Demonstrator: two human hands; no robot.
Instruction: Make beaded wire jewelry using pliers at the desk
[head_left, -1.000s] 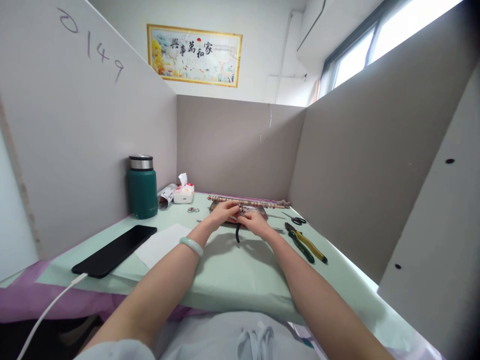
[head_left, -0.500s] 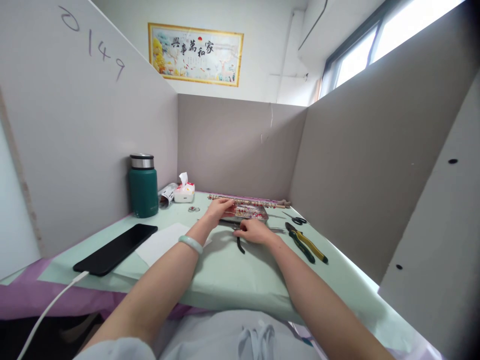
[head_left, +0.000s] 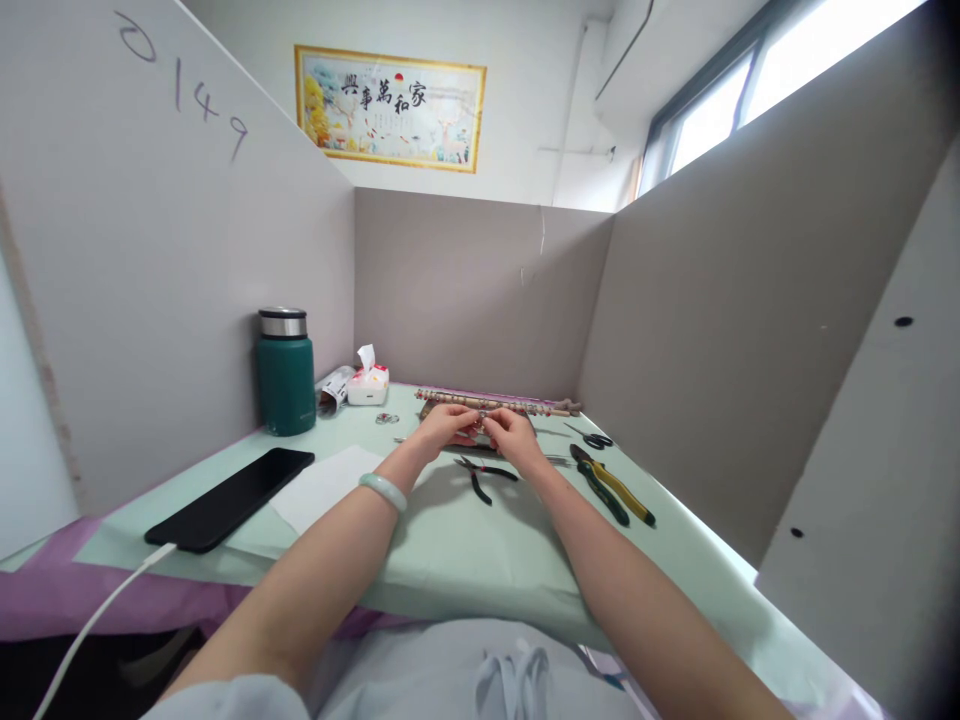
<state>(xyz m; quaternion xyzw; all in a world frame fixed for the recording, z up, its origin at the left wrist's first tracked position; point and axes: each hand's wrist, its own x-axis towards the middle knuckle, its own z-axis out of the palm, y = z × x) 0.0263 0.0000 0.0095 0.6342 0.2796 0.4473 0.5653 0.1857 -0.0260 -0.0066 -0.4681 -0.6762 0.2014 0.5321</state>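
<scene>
Both hands meet over the metal tray [head_left: 426, 409], fingertips close together. My left hand [head_left: 448, 429] is closed in a pinch, a pale bangle on its wrist. My right hand [head_left: 512, 438] is pinched too, just to its right. Between their fingertips shows a small shiny piece [head_left: 481, 420], too tiny to name. Small black-handled pliers [head_left: 480, 472] lie with handles spread on the table, below the hands. Behind the fingers runs a rod strung with beads [head_left: 551, 408]. The tray's contents are mostly hidden by my hands.
Larger green-and-yellow cutting pliers [head_left: 611, 485] and black scissors [head_left: 596, 440] lie to the right. On the left are a phone [head_left: 232, 498] with a cable, a white paper [head_left: 322, 485], a green bottle [head_left: 286, 375], tissues [head_left: 368, 385] and small rings [head_left: 387, 418]. Partitions [head_left: 480, 290] enclose the table.
My right hand has left the small pliers and moved up to meet my left hand. The pliers now lie fully exposed. My left hand has shifted slightly right and down, its fingertips now at the small piece.
</scene>
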